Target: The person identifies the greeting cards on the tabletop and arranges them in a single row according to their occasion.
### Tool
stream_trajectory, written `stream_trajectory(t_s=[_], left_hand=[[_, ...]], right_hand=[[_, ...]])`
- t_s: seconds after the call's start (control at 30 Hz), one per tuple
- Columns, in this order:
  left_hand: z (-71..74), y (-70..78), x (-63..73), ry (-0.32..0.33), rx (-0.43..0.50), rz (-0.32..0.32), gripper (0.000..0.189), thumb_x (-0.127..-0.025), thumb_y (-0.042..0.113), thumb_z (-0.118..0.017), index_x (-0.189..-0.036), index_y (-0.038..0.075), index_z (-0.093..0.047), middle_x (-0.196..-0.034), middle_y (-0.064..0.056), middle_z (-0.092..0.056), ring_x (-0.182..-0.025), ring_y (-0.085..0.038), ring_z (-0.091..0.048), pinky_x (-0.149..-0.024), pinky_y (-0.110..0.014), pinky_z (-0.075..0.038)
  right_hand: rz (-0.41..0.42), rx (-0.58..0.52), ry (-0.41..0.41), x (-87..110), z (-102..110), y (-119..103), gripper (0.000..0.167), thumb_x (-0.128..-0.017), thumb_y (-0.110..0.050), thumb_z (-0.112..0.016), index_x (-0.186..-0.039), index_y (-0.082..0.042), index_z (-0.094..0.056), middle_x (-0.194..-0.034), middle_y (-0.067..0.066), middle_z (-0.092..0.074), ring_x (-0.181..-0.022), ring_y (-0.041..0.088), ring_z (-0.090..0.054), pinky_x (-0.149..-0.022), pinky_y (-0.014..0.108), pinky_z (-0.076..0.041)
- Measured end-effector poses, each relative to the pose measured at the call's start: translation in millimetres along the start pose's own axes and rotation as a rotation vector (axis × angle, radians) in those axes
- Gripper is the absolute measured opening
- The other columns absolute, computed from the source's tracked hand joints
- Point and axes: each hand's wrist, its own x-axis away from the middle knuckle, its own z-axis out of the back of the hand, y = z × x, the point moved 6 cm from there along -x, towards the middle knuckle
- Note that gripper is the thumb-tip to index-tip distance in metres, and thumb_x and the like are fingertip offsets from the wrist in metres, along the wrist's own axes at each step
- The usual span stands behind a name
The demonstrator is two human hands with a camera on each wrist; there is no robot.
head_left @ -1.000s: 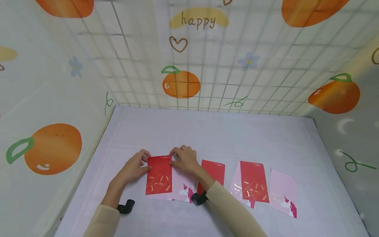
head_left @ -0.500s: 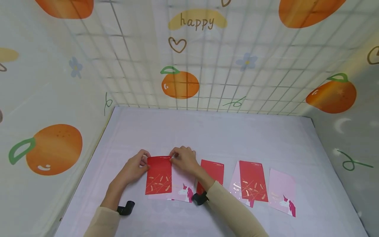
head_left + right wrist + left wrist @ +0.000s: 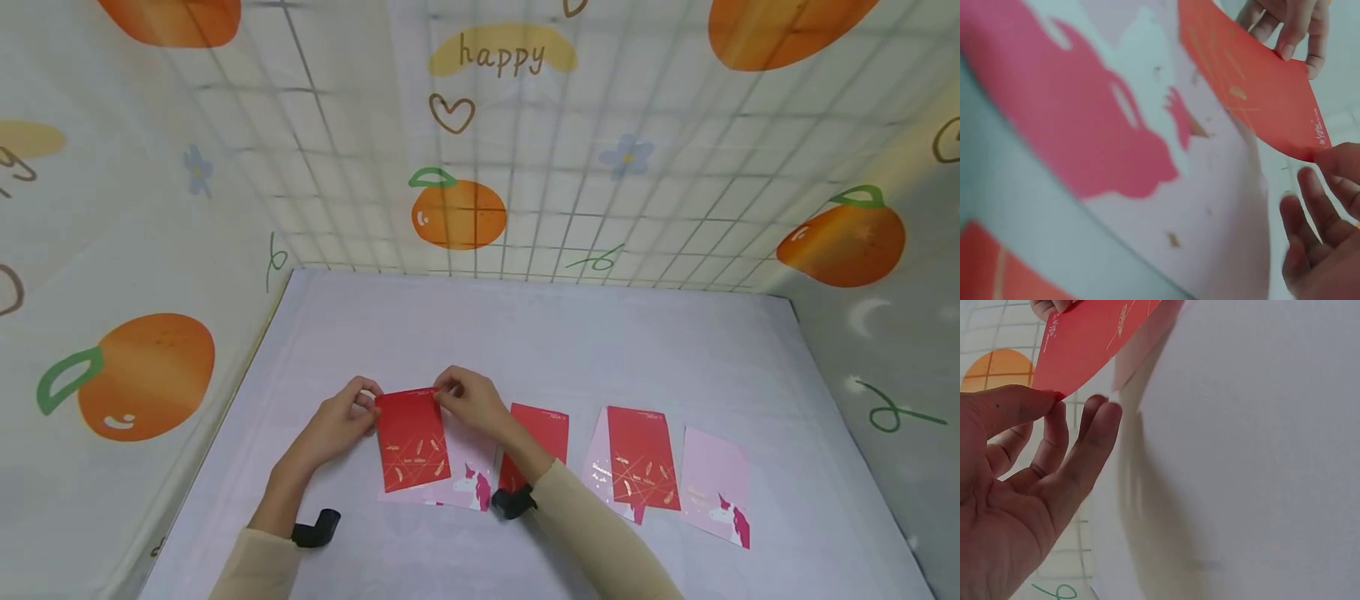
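A red card with gold lines and feather marks (image 3: 412, 442) is held by its two far corners, its far edge raised. My left hand (image 3: 341, 422) pinches the left corner between thumb and a finger, seen closely in the left wrist view, where the red card (image 3: 1091, 344) bends slightly. At the right corner, my right hand (image 3: 474, 404) pinches with thumb and finger; the right wrist view shows that hand (image 3: 1329, 231) at the card's corner. Beneath and beside the red card lie pink unicorn cards (image 3: 468, 471), partly covered by it.
Right of my right hand lies another red card (image 3: 540, 433), partly hidden by the forearm. Further right, a third red card (image 3: 645, 458) overlaps a pink card (image 3: 598, 467). A pink unicorn card (image 3: 716, 483) lies at the far right. Patterned cloth walls (image 3: 360, 150) enclose the white table (image 3: 525, 333).
The red card's far edge has risen off the pink cards, and its near end has swung a little to the right. Both hands keep their pinch at its corners.
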Motion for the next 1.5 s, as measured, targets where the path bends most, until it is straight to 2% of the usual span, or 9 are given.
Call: stream_trajectory(t_s=[0.27, 0.5, 0.83, 1.0, 1.5], left_hand=[[-3.0, 6.7, 3.6, -0.044, 0.148, 0.005, 0.032, -0.097, 0.008, -0.066, -0.125, 0.013, -0.051, -0.109, -0.015, -0.059, -0.081, -0.022, -0.071, -0.074, -0.040, -0.061], [-4.7, 15.4, 7.0, -0.069, 0.246, -0.001, 0.032, -0.097, 0.008, -0.064, -0.126, 0.012, -0.051, -0.112, -0.017, -0.057, -0.083, -0.026, -0.071, -0.074, -0.043, -0.060], [-11.0, 24.1, 11.2, -0.088, 0.306, -0.041, 0.032, -0.098, 0.012, -0.065, -0.128, 0.013, -0.052, -0.114, -0.017, -0.056, -0.085, -0.028, -0.072, -0.074, -0.040, -0.060], [-14.9, 26.0, 11.3, -0.089, 0.305, -0.054, 0.032, -0.098, 0.013, -0.065, -0.127, 0.013, -0.052, -0.114, -0.017, -0.056, -0.085, -0.026, -0.072, -0.074, -0.036, -0.060], [-20.8, 38.7, 13.8, -0.094, 0.349, -0.072, 0.030, -0.098, 0.009, -0.065, -0.126, 0.015, -0.055, -0.112, -0.017, -0.057, -0.084, -0.029, -0.072, -0.073, -0.038, -0.061]], right_hand=[[-0.006, -0.110, -0.017, 10.1, 9, -5, 0.013, -0.096, -0.020, -0.067, -0.109, -0.018, -0.065, -0.091, -0.007, -0.067, -0.080, 0.015, -0.066, -0.071, 0.028, -0.057], [0.003, -0.205, -0.027, 17.8, 14, -6, 0.017, -0.097, -0.017, -0.067, -0.112, -0.015, -0.063, -0.097, -0.002, -0.069, -0.081, 0.017, -0.069, -0.071, 0.032, -0.059], [-0.004, -0.251, -0.002, 31.1, 26, -9, 0.019, -0.096, -0.019, -0.068, -0.114, -0.015, -0.063, -0.099, 0.001, -0.068, -0.082, 0.020, -0.069, -0.070, 0.034, -0.059], [-0.015, -0.283, 0.005, 37.2, 29, -7, 0.021, -0.096, -0.020, -0.069, -0.115, -0.014, -0.062, -0.100, 0.003, -0.067, -0.082, 0.022, -0.069, -0.071, 0.034, -0.059], [-0.011, -0.337, 0.035, 54.7, 35, -3, 0.028, -0.095, -0.023, -0.069, -0.122, -0.018, -0.060, -0.101, 0.002, -0.068, -0.082, 0.023, -0.070, -0.073, 0.040, -0.060]])
